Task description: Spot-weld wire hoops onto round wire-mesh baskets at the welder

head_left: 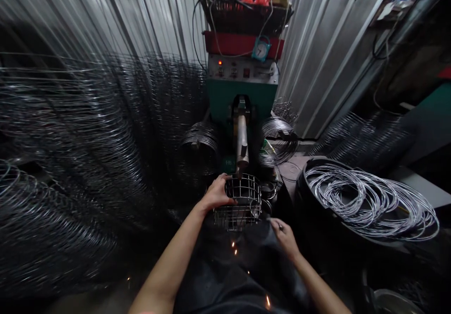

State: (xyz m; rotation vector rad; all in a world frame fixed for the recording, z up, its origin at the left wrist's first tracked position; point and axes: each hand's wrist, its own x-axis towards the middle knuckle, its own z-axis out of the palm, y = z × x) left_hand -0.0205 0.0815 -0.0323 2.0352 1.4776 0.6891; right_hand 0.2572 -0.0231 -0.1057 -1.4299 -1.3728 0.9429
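A round wire basket [242, 202] sits under the electrode arm [242, 141] of a green welding machine [241, 88]. My left hand [216, 193] grips the basket's left side, fingers curled round its rim. My right hand [283, 235] is lower right of the basket, fingers pinched on a thin wire [273, 220] that reaches toward the basket's base. Orange sparks [234, 247] fall just below the basket.
Large stacks of wire rings [81, 154] fill the left side. A dark tub [317, 210] at the right holds loose wire hoops [369, 196]. More ring bundles [200, 140] flank the machine. A crate [243, 16] of odds and ends sits on top. Corrugated metal wall behind.
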